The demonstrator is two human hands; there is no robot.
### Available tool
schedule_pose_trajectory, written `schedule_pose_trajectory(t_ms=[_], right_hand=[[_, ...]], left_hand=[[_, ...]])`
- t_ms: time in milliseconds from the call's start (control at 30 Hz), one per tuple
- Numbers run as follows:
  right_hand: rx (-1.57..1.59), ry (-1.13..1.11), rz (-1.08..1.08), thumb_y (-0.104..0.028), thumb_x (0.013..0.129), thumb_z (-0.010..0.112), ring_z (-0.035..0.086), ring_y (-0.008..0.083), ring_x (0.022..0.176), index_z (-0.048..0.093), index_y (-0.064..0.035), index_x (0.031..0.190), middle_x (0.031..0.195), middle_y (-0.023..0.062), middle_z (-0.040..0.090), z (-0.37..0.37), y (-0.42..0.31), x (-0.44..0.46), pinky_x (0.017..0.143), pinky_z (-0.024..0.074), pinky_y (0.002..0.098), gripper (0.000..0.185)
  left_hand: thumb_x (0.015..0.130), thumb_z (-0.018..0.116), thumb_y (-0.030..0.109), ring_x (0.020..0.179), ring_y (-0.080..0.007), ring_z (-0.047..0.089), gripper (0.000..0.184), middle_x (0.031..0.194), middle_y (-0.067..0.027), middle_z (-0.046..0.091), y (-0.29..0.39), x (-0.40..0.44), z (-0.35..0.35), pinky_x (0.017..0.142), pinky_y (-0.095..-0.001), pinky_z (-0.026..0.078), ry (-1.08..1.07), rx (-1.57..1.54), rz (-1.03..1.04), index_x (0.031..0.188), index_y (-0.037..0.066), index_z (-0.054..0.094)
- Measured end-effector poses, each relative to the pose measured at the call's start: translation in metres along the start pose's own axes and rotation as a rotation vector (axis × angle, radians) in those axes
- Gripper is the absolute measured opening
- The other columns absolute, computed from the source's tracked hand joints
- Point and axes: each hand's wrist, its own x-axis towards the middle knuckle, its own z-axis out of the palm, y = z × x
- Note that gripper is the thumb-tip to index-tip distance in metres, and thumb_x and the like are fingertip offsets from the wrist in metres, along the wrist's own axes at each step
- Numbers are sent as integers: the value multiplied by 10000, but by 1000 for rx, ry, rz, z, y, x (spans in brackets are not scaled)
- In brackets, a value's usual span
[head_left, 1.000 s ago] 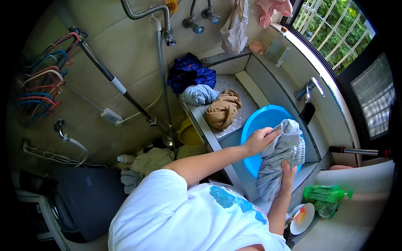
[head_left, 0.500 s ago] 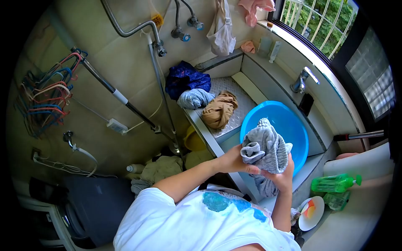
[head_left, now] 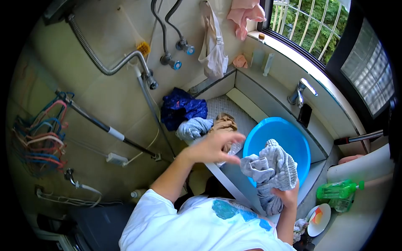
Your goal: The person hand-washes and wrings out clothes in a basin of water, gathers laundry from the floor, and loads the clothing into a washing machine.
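Observation:
My right hand (head_left: pixel 289 195) grips a bunched grey garment (head_left: pixel 276 169) over the near side of a blue basin (head_left: pixel 299 136). The garment's lower part hangs by the basin's near rim. My left hand (head_left: pixel 217 147), fingers apart and empty, is to the left of the garment and partly covers a twisted brown cloth (head_left: pixel 224 122). Beside the brown cloth lie a light blue-grey bundle (head_left: pixel 194 128) and a dark blue garment (head_left: pixel 183 106), on the textured sink surface (head_left: pixel 247 112).
A faucet (head_left: pixel 298 94) stands behind the basin. On the right are a green bottle (head_left: pixel 337 190) and a white bowl (head_left: pixel 319 220). Hangers (head_left: pixel 42 138) hang on the left near a metal pole (head_left: pixel 98 123). A pale bag (head_left: pixel 212 48) hangs on the wall.
My left hand has let go of the grey garment and moved left, opening its fingers. My right hand still holds the garment, which has shifted slightly. The camera view has shifted too.

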Motion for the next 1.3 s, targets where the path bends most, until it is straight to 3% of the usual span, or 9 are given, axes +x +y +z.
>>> schedule_pose_trajectory(t_ms=[133,267,400,467,633,900,1233,1267,1300], right_hand=[[90,63,33,-212,472,840,569,168,905,486,10,1120,1006,59,595,8,0,5,832,439,314,771],[-26,90,-19,-264,471,854,565,169,920,468,13,1135,1011,62,589,16,-9,15,842,432,312,817],[-178,49,-116,-259,451,847,542,193,1009,429,24,1215,1129,86,548,15,-14,30,903,403,328,916],[-223,35,-118,-257,448,842,531,207,1042,414,32,1224,1161,105,528,14,-19,37,918,398,336,933],[-126,123,-149,-309,453,850,544,203,992,440,25,1191,1088,89,553,24,-19,56,897,408,332,908],[-44,183,-57,-236,477,857,533,188,1006,428,30,1216,1119,88,543,21,3,70,898,414,324,895],[-95,31,-310,-200,512,863,521,194,1058,406,2,1236,1181,78,521,52,-15,132,933,389,315,880],[153,208,56,-184,540,859,521,184,1072,409,-1,1228,1204,96,513,71,-30,140,948,384,321,842],[64,103,-65,-174,552,855,525,181,1067,414,-3,1217,1196,98,520,80,-32,148,944,391,323,815]], left_hand=[[703,738,184,968,-127,563,532,1078,-42,597,-6,26,-51,818,-308,446,327,-206,-37,1170,43,526],[705,742,208,973,-162,571,536,1083,-82,596,-7,41,-44,832,-322,454,269,-214,18,1162,27,527],[681,749,289,1037,-285,537,581,1073,-159,576,-50,37,-24,899,-345,417,-24,145,201,1146,19,529],[597,772,415,1135,-296,465,705,1206,-140,503,-73,28,-14,890,-410,409,180,459,60,1136,38,519],[499,800,325,1191,-412,331,714,1270,-154,398,-101,7,25,858,-446,456,37,854,-212,1129,115,538],[493,711,96,1063,-279,461,464,1071,-61,507,-100,-21,-11,756,-383,485,-4,601,-16,930,82,556],[552,698,92,1141,-254,429,377,1096,-25,541,-87,-41,-25,804,-388,393,-152,447,87,910,96,579],[554,699,103,1149,-253,424,377,1109,-25,541,-86,-40,-25,816,-391,380,-158,438,100,911,98,578],[589,702,158,1174,-250,407,399,1136,-20,538,-81,-38,-25,865,-394,354,-212,499,42,966,114,581]])
